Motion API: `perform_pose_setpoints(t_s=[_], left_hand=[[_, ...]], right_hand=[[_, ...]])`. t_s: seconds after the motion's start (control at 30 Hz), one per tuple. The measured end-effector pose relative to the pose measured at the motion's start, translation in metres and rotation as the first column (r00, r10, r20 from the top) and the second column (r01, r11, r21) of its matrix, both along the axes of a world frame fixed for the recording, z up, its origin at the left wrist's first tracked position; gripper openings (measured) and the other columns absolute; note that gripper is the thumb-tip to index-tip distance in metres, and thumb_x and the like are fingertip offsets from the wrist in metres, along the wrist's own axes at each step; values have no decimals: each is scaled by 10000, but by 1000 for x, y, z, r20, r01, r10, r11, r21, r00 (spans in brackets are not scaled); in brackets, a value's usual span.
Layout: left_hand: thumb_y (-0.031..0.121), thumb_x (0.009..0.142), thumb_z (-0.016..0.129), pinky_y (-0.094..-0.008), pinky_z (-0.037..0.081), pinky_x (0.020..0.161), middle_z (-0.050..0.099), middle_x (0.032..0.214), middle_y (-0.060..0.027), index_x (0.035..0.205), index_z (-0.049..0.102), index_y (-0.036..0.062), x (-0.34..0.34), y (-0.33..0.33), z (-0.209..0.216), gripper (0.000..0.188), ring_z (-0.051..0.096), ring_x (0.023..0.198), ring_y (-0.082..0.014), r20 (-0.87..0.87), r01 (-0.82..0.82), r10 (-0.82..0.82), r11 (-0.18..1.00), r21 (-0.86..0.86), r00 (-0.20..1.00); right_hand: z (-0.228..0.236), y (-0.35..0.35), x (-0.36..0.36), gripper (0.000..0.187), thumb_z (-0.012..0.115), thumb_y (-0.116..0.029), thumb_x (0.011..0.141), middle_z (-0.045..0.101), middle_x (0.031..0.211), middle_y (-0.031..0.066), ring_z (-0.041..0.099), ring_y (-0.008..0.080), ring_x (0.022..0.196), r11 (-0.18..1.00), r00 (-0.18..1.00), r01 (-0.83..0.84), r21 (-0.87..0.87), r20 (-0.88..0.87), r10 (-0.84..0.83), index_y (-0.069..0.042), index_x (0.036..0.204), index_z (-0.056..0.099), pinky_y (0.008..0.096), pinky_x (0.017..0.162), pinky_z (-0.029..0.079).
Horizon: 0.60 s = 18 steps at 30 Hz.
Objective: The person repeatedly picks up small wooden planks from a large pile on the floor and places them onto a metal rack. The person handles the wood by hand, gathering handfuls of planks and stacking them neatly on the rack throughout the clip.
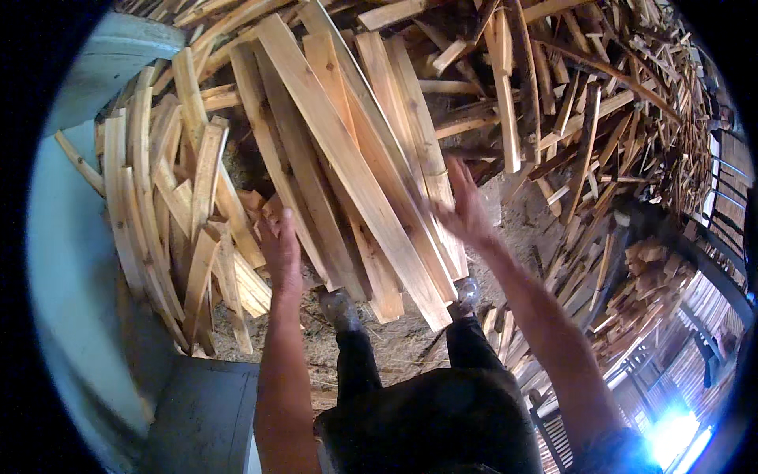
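A loose stack of long wooden planks (355, 166) lies in front of my feet, pointing away from me. One pale plank (347, 154) rests slantwise on top of the others. Beside the stack's left edge is my left hand (280, 245), fingers stretched and thumb apart, holding nothing. My right hand (471, 212) is open at the right edge, close to the outermost plank (422, 122); whether it touches the wood I cannot tell. Its fingers are slightly blurred.
Upright offcuts (201, 189) lean on the left, near a pale blue panel (63, 261) and a grey box-like surface (201, 411). A big heap of scrap strips (584, 103) fills the far right. My shoes (339, 310) stand at the planks' near ends.
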<state>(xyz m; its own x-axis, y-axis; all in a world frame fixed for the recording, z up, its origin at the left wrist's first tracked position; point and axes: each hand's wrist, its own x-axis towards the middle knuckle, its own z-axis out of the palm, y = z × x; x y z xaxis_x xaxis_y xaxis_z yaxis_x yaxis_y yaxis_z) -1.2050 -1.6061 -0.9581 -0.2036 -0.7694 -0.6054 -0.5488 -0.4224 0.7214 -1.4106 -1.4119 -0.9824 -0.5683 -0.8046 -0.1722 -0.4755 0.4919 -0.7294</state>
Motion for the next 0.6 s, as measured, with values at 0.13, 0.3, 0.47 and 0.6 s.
perform_pose_setpoints(t_s=[0.13, 0.3, 0.47, 0.6], left_hand=[[477, 803, 456, -356, 357, 898, 427, 1191, -104, 1220, 348, 53, 10, -5, -28, 605, 439, 1057, -227, -169, -171, 244, 918, 358, 955], [530, 801, 435, -305, 370, 845, 497, 1119, -56, 1184, 408, 87, 2, 8, -27, 587, 484, 981, -163, -117, -161, 212, 925, 344, 970], [489, 808, 465, -286, 381, 790, 531, 1072, -47, 1136, 460, 75, 7, -1, -36, 528, 486, 952, -136, -210, -199, 279, 921, 334, 937], [467, 767, 547, -360, 356, 924, 432, 1207, -67, 1195, 408, 88, -2, 0, -73, 588, 409, 1098, -210, -353, -244, 562, 728, 641, 748]], right_hand=[[-27, -50, -20, 783, 568, -490, 741, 471, 1143, 160, 443, 211, 1050, 931, 833, 347, 115, 418, -363, 74, 1226, 325, 322, 930, 305], [-13, -37, -23, 521, 526, -519, 759, 590, 829, 50, 523, 120, 789, 855, 502, 455, 248, 722, -476, -33, 932, 593, 265, 711, 412], [-19, -32, -28, 436, 555, -507, 752, 500, 699, -49, 411, 89, 655, 876, 532, 411, 252, 715, -455, -77, 803, 608, 252, 599, 344], [-61, -34, -38, 449, 475, -404, 832, 581, 964, 73, 526, 160, 907, 845, 486, 497, 197, 744, -459, -19, 1049, 548, 294, 812, 406]])
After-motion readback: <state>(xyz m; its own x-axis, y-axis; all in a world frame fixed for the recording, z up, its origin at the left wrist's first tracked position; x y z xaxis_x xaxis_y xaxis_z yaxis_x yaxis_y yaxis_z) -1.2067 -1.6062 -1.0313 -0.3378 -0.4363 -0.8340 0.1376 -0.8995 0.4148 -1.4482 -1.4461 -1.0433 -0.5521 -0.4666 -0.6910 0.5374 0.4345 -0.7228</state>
